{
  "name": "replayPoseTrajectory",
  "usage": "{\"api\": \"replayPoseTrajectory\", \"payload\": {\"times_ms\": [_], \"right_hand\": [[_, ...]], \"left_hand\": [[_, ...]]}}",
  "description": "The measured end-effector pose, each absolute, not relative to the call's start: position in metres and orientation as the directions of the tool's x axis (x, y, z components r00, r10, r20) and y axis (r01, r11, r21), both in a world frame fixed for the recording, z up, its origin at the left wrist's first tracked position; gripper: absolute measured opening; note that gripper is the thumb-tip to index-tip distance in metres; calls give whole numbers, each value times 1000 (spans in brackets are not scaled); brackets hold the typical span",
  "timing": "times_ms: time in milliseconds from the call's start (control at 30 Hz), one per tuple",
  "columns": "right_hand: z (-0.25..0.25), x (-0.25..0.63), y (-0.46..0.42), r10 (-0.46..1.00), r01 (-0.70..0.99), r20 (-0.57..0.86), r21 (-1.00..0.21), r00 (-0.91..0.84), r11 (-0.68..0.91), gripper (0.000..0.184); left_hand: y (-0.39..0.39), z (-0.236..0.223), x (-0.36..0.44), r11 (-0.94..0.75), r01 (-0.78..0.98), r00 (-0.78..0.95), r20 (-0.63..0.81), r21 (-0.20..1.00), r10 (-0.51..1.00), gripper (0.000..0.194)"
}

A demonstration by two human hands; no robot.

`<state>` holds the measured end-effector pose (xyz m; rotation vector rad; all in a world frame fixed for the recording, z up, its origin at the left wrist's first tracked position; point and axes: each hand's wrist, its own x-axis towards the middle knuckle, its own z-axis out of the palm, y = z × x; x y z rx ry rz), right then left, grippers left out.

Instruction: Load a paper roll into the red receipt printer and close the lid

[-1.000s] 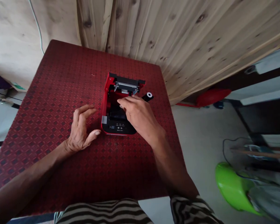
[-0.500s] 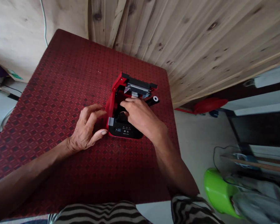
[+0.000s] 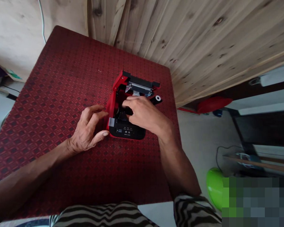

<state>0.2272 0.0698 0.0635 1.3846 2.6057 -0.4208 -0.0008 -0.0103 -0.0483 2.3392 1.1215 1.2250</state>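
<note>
A red and black label printer (image 3: 127, 133) stands on the table with its hinged lid (image 3: 140, 82) raised, so the inner compartment shows. My right hand (image 3: 143, 112) reaches into that compartment from the right, fingers and thumb bent towards each other around a dark part; what they grip is hidden. Beside the printer's left wall is my left hand (image 3: 88, 129), open, fingers curved, with the thumb tip near the front left corner. A black roll with a white core (image 3: 158, 98) lies just right of the printer, partly behind my right hand.
The printer rests on a table with a red patterned cover (image 3: 68, 78). A wooden plank wall (image 3: 191, 41) runs along the far side. To the right, on the floor, are a green plastic object (image 3: 214, 186) and a red object (image 3: 213, 104).
My right hand has shifted slightly within the printer compartment, and the wrist has swung a little to the right. My left hand stays beside the printer. The view has moved slightly.
</note>
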Motion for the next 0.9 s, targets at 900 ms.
{"api": "replayPoseTrajectory", "payload": {"times_ms": [900], "right_hand": [[-41,368,10,985,434,111,-900,132,43,34]], "left_hand": [[-3,-49,-6,-671,531,356,582,518,731,54]]}}
